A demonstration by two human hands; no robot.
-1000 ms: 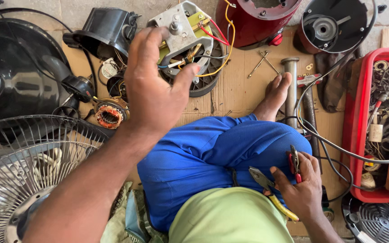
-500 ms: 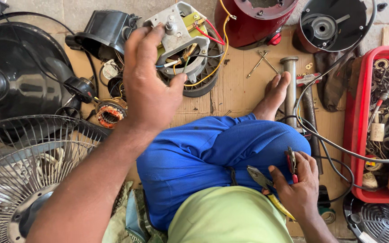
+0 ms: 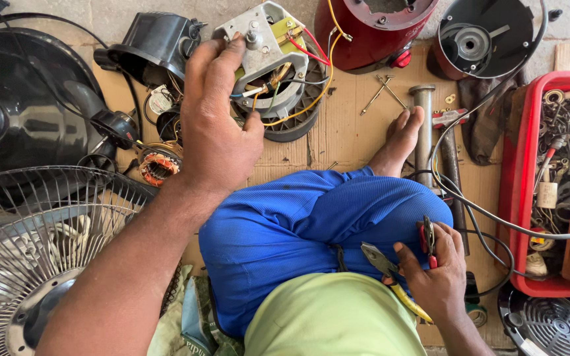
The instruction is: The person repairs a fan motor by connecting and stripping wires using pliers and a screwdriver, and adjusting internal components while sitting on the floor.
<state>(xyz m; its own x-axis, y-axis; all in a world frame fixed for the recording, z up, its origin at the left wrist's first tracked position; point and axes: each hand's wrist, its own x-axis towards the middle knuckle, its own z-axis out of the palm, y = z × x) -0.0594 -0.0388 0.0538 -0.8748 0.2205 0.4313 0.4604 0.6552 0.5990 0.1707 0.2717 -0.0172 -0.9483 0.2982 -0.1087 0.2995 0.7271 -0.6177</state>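
Observation:
My left hand [image 3: 216,125] reaches forward and grips a grey metal fan motor [image 3: 268,49] with red, yellow and blue wires, lifted above a dark round part on the cardboard. My right hand [image 3: 437,270] rests on my blue-trousered knee [image 3: 338,217] and holds two hand tools: pliers with yellow handles [image 3: 390,277] and a smaller red-handled cutter [image 3: 427,240]. My bare foot [image 3: 400,138] lies on the cardboard [image 3: 351,125] beside a metal tube [image 3: 423,125].
A wire fan guard [image 3: 41,244] and a black fan base [image 3: 8,112] lie left. A copper-wound stator [image 3: 158,166] sits near my wrist. Red housing [image 3: 377,29] and black housing [image 3: 486,36] stand at the back. A red tray [image 3: 516,198] of parts lies right, cables crossing it.
My left hand has shifted slightly forward and left, tilting the motor so its shaft end shows more. My right hand with the tools has stayed on the knee.

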